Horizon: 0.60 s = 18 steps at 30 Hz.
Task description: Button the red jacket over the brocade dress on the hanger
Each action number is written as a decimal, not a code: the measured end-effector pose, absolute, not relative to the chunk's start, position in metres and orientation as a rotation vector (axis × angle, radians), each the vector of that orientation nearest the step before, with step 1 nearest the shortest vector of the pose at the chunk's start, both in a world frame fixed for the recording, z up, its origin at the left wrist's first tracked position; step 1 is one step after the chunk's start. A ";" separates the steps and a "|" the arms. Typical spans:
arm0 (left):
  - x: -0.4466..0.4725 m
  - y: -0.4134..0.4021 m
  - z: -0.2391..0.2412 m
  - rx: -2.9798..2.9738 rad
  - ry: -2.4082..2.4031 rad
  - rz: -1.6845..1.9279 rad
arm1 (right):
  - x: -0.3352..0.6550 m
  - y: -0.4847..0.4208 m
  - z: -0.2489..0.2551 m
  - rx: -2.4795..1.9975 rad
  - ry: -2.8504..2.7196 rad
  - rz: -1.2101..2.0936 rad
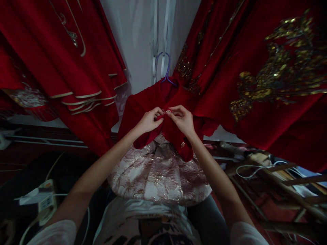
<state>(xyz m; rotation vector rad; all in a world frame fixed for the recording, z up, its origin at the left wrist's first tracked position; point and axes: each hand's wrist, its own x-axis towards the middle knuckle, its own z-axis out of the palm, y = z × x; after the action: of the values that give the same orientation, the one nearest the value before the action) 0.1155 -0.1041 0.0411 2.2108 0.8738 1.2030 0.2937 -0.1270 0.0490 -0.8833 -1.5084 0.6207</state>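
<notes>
A small red jacket hangs on a purple hanger in front of me. Below it spreads a pale pink and gold brocade skirt. My left hand pinches one front edge of the jacket near its middle. Across from it, my right hand pinches the other front edge at a small sparkling button; both hands' fingertips nearly meet there. Another jewelled button shows lower on the jacket's right front. The exact fastening between my fingertips is partly hidden.
Red garments with pale trim hang at left. At right hangs a red garment with gold sequin embroidery. A white power strip with cords lies at lower left. A wooden rack holding things stands at lower right.
</notes>
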 end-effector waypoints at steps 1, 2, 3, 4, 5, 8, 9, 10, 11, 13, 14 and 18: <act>0.115 -0.104 0.041 2.209 0.868 1.203 | 0.294 -0.127 0.049 -0.880 -1.504 0.621; 0.115 -0.104 0.041 2.207 0.864 1.201 | 0.294 -0.127 0.049 -0.881 -1.508 0.623; 0.114 -0.105 0.041 2.207 0.860 1.196 | 0.294 -0.127 0.049 -0.884 -1.521 0.626; 0.114 -0.104 0.041 2.208 0.856 1.191 | 0.294 -0.128 0.050 -0.886 -1.539 0.629; 0.114 -0.105 0.042 2.210 0.850 1.186 | 0.294 -0.128 0.050 -0.887 -1.559 0.632; 0.116 -0.106 0.045 2.216 0.826 1.173 | 0.294 -0.128 0.052 -0.887 -1.584 0.626; 0.116 -0.106 0.046 2.217 0.820 1.170 | 0.294 -0.128 0.052 -0.884 -1.577 0.621; 0.117 -0.107 0.048 2.221 0.820 1.167 | 0.294 -0.128 0.052 -0.880 -1.567 0.619; 0.118 -0.108 0.049 2.230 0.829 1.165 | 0.293 -0.129 0.051 -0.874 -1.557 0.616; 0.119 -0.110 0.052 2.264 0.873 1.163 | 0.293 -0.130 0.050 -0.867 -1.548 0.598; 0.120 -0.110 0.053 2.286 0.903 1.163 | 0.293 -0.131 0.050 -0.867 -1.552 0.581; 0.123 -0.112 0.054 2.369 0.972 1.171 | 0.295 -0.136 0.047 -0.887 -1.586 0.548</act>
<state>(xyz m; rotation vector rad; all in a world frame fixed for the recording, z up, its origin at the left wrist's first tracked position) 0.1226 -0.1120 0.0537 2.3692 0.9724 1.1714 0.2947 -0.1358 0.0468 -0.8866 -1.5861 0.5478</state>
